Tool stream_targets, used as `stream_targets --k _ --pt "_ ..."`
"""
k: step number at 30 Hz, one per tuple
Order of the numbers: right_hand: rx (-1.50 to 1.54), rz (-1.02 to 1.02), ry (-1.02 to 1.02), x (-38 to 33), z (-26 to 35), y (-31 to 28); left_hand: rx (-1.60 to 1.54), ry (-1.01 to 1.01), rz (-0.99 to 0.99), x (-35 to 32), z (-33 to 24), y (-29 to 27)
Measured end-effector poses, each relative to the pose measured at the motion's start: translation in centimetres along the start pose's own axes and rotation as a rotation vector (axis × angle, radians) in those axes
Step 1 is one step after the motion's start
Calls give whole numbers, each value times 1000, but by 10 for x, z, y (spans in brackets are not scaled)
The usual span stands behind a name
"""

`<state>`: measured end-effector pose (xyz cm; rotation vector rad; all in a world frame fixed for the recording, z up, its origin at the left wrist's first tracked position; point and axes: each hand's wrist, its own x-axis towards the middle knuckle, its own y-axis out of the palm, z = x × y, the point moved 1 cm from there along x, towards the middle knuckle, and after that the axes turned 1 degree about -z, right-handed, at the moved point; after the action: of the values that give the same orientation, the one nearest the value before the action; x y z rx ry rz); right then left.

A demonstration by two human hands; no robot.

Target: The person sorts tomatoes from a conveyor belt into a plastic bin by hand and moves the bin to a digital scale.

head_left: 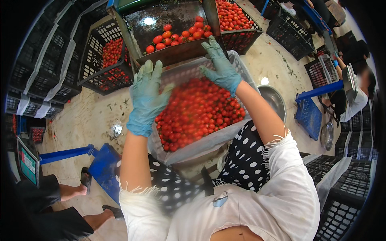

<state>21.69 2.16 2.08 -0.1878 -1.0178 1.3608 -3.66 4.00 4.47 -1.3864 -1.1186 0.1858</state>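
Left hand (148, 96), in a thin blue-green glove: empty, fingers extended and thumb standing apart; fingertips near the left part of the tray's lip, contact uncertain.
Right hand (222, 68), in a matching glove: empty and spread wide, fingertips by the lip's right end; whether they touch is hard to tell.
Dark, wet metal tray (173, 16): on the far side, carrying a loose cluster of small, oval, glossy red tomatoes (185, 35) along its near edge.
Pale plastic crate with a translucent liner (201, 143): between the person and the tray, below both hands, holding a broad heap of red tomatoes (201, 112).
Black slatted plastic crates: one at left (89, 81), one at far right (241, 41), each also holding tomatoes.
Step in hand: apparently tending the fruit at the tray's lip, above the lined crate; some remains on the tray.
Next move: would call for both hands reaching over the lip, fingers loose, guiding the cluster gently to avoid bruising or spilling tomatoes sideways.
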Motion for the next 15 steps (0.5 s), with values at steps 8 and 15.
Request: stream_targets --k 8,15 --pt "-147 -17 -62 11 2 -4 -14 -44 160 1 -1 10" --pt "-166 -7 -70 11 -4 -2 -25 -24 213 -3 -3 15"
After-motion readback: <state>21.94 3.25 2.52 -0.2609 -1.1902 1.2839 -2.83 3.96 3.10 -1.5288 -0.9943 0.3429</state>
